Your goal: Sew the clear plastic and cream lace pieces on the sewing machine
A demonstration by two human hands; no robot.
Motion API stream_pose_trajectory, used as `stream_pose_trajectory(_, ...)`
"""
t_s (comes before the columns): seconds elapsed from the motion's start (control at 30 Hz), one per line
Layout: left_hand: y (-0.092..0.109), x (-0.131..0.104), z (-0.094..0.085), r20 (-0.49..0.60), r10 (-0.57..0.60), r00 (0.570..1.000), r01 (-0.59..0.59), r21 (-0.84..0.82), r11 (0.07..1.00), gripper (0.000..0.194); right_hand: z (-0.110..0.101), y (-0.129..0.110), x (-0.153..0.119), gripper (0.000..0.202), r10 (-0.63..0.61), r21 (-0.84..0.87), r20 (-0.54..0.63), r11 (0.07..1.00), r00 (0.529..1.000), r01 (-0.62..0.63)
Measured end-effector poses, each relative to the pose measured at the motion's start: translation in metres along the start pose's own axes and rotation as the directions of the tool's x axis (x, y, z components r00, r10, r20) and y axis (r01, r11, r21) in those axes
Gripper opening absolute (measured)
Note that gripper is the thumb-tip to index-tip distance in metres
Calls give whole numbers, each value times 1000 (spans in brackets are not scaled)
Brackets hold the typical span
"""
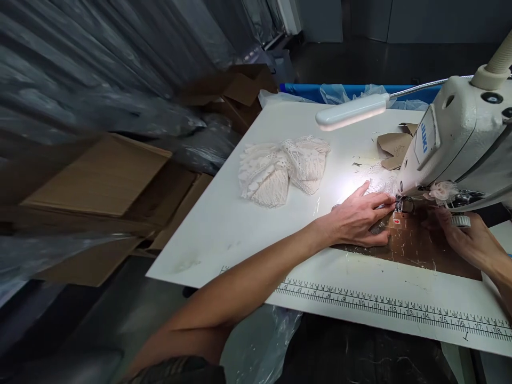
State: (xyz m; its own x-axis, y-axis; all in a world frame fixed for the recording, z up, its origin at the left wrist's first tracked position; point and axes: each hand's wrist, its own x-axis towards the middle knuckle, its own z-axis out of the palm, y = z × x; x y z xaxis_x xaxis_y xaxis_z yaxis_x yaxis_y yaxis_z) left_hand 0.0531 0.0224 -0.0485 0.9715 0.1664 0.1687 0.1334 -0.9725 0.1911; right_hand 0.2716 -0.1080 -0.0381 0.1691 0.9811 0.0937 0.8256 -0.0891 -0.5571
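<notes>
My left hand [358, 216] lies flat with its fingers spread, the fingertips close beside the presser foot [405, 206] of a white sewing machine [452, 122]. White lace fabric [379, 180] lies just beyond that hand, lit brightly, and part of it is under or behind the fingers. To the right of the presser foot is my right hand [466, 237], partly covered by the machine's head and a ridged knob [461, 221]. Its fingertips are dim and partly hidden, so what they touch does not show. A brown plate [424, 250] with loose thread bits extends below both hands.
A bunched pile of white lace [284, 170] rests on the white table [224, 229]. A lamp [352, 111] hangs over the table, with brown paper pieces [395, 146] behind the machine. A ruler scale [360, 300] runs along the front edge. Cardboard boxes [96, 176] stand left.
</notes>
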Motion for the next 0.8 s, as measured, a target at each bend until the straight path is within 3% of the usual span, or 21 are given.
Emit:
stream_pose_trajectory(0.07, -1, -1, 2, -7, -9, 1000, 9, 17, 1000, 52, 1, -3, -4, 48, 41, 48, 29, 998, 999, -42)
stream_pose_trajectory(0.17, -2, -1, 3, -3, -11, 1000, 11, 30, 1000, 57, 5, -6, -9, 47, 116, 74, -34, 991, 993, -114)
stream_pose_trajectory(0.27, -5, 0, 2, 5, -25, 1000, 25, 10, 1000, 58, 9, -3, -12, 36, 122, 78, -99, 990, 988, -115)
stream_pose_trajectory(0.43, -9, 1, 4, -22, -85, 996, 85, -14, 996, 47, 10, 3, -12, 28, 105, 87, -86, 991, 991, -98)
stream_pose_trajectory(0.53, -6, 0, 9, -130, -157, 979, 164, 49, 985, 51, 12, 5, -14, 27, 34, 66, -112, 997, 993, -27)
stream_pose_trajectory(0.63, -4, 1, 11, -231, -277, 933, 300, 68, 952, 57, 15, 1, -14, 28, -23, 71, -131, 997, 991, 32)
stream_pose_trajectory(0.73, -10, 6, 6, -166, -326, 931, 344, 93, 935, 58, 10, -16, -14, 24, -207, 105, -68, 971, 976, 214)
stream_pose_trajectory(0.8, -16, 11, -2, -90, -304, 948, 316, 179, 932, 54, 2, -32, -19, 25, -394, 151, -9, 908, 919, 390)
